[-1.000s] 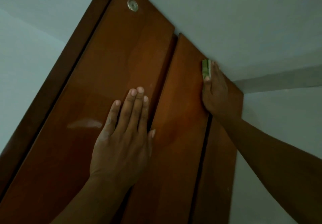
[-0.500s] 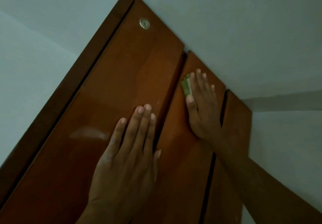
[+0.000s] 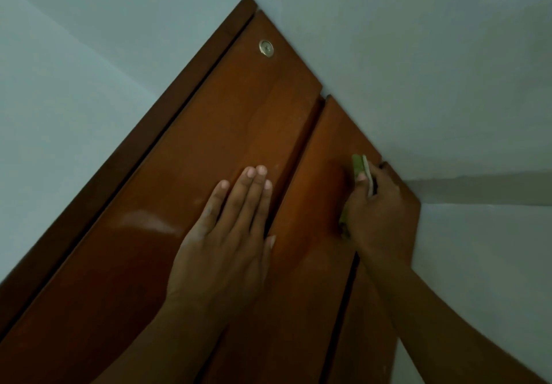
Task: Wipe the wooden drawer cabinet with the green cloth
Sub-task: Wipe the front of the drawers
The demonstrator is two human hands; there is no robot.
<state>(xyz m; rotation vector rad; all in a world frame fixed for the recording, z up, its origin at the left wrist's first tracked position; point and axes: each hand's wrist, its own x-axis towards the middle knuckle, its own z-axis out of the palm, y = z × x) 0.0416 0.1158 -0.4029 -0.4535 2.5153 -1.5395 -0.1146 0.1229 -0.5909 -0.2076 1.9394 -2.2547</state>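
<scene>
Wooden drawer cabinet (image 3: 185, 204), seen from below, fills the frame's centre and lower left, its long panels running from lower left up to upper right, where they meet the ceiling (image 3: 418, 55). The right hand (image 3: 376, 213), right of centre, is closed around the folded green cloth (image 3: 357, 165), pressing it to the narrow middle panel just below the top edge. The left hand (image 3: 227, 234), flat with fingers spread narrowly, braces the wide panel bearing a metal lock (image 3: 266, 48). Wiping likely proceeds along the panel's long axis, with the right hand nearer.

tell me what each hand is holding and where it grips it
The right hand holds the green cloth, folded under its palm, one end poking out past the thumb. The left hand holds nothing.
</scene>
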